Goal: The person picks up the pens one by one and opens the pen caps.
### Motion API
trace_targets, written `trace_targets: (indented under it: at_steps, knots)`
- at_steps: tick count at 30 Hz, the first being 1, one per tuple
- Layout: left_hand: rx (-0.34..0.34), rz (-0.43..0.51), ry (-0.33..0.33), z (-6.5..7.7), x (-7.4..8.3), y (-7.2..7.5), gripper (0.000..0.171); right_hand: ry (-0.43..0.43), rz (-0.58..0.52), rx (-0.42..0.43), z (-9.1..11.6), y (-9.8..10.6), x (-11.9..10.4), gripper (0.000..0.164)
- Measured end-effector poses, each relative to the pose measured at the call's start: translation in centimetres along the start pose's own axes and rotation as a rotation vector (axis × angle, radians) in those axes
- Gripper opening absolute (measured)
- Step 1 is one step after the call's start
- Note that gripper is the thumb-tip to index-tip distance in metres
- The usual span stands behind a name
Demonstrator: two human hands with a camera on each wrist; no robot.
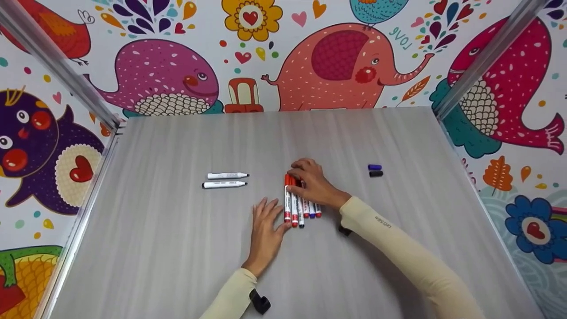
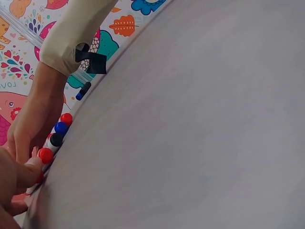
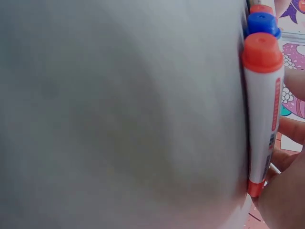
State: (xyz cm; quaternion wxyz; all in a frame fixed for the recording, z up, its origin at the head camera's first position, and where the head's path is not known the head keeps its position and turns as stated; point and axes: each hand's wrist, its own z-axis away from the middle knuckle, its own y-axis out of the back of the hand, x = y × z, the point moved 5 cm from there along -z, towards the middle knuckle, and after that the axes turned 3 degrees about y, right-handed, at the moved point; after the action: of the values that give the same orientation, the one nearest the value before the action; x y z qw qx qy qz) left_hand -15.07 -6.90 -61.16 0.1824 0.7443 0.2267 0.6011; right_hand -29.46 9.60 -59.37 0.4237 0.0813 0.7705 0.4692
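Several white markers lie side by side, mostly with red ends: a red marker point(image 1: 287, 204) at the left edge, then others, including a black-ended marker point(image 1: 301, 217) and a blue-ended marker point(image 1: 312, 210). My right hand point(image 1: 312, 181) reaches over their far ends, thumb and fingers bent around a red marker near the left of the row; its palm hides the far ends of the right-hand ones. Beside the near left corner, my left hand point(image 1: 266, 226) rests with fingers extended, its thumb at the red ends. The right wrist view shows a red-capped marker point(image 3: 263, 105) close up beside the fingers.
Left of the row lie two uncapped markers point(image 1: 227, 175) with dark tips pointing right. A blue cap point(image 1: 374, 167) and a black cap point(image 1: 376, 174) lie at the right. Metal posts point(image 1: 491, 57) and printed walls border the grey table point(image 1: 168, 248).
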Motion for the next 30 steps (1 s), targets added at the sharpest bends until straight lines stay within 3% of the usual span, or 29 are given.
trace_targets:
  at_steps: [7, 13, 17, 22, 26, 30]
  knots:
    - [0.013, -0.019, -0.016, 0.3, -0.1, 0.0, 0.043, 0.043, -0.042, 0.057, 0.1, -0.5, 0.0, 0.048]
    - [0.021, 0.019, -0.025, 0.2, 0.1, 0.2, 0.04, 0.078, -0.053, 0.101, 0.2, -0.4, 0.1, 0.048]
    - [0.019, 0.094, -0.004, -0.3, 0.3, 0.8, 0.039, 0.029, -0.071, 0.061, -0.1, 0.6, -1.1, 0.049]
    - [0.034, 0.185, -0.003, -1.0, 0.0, 1.7, 0.038, -0.024, -0.104, 0.079, -0.1, 1.6, -1.7, 0.048]
    - [0.042, 0.194, 0.002, -1.6, -0.2, 2.4, 0.038, -0.045, -0.152, 0.096, 0.2, 2.4, -2.0, 0.045]
    - [0.044, 0.196, 0.078, -2.3, 0.1, 3.6, 0.04, -0.077, -0.244, 0.127, 0.9, 3.1, -2.2, 0.035]
